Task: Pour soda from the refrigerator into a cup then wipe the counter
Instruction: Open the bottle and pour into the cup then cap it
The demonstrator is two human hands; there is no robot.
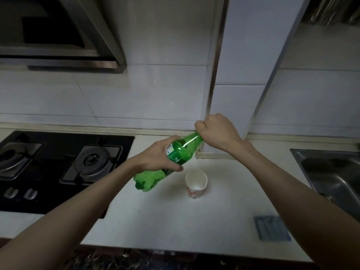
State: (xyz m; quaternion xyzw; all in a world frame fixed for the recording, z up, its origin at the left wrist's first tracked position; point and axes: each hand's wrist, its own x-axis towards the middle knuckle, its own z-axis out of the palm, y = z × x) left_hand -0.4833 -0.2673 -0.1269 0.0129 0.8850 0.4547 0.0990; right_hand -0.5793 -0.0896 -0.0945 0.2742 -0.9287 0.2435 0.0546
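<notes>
A green plastic soda bottle (181, 152) is held tilted above the white counter (155, 217), its neck pointing up and to the right. My left hand (155, 155) grips the bottle around its labelled middle. My right hand (215, 131) is curled over the bottle's top, hiding the cap. A white paper cup (195, 184) with a red pattern stands upright on the counter just below and to the right of the bottle's base. A folded blue-grey cloth (271, 228) lies on the counter near the front right, partly behind my right forearm.
A black gas hob (58, 164) with two burners fills the left of the counter. A steel sink (335, 172) sits at the right edge. A range hood (58, 36) hangs above the hob. A tiled wall corner (210, 114) juts out behind the bottle.
</notes>
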